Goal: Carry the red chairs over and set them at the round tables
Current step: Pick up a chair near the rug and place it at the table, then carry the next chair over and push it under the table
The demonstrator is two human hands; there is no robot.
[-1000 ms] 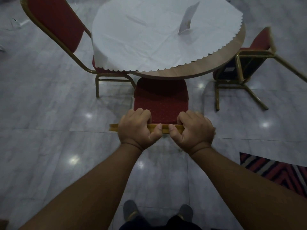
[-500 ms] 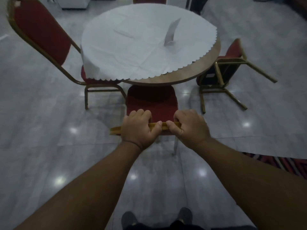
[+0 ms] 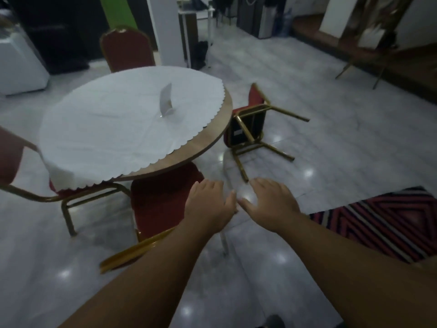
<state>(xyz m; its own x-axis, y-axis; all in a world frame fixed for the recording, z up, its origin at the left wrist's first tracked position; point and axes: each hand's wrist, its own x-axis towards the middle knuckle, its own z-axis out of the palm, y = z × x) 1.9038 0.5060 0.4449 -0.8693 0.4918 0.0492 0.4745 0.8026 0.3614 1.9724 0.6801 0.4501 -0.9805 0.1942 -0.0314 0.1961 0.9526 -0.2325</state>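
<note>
A red chair with a gold frame (image 3: 163,204) stands tucked under the near edge of the round table (image 3: 208,140), which wears a white scalloped cloth. My left hand (image 3: 208,204) and my right hand (image 3: 269,204) hover open, palms down, to the right of that chair's back, holding nothing. Another red chair (image 3: 250,124) lies tipped on its side against the table's right edge. A third (image 3: 14,166) stands at the left, and a fourth (image 3: 127,48) at the far side.
A clear card stand (image 3: 166,100) sits on the tablecloth. A striped red and black rug (image 3: 383,218) lies on the floor at the right. Open grey tile floor spreads to the right. A white pillar (image 3: 165,29) and dark cabinets stand behind.
Both hands have let go of the chair's gold top rail and now hover open to its right. The view has swung up and to the right.
</note>
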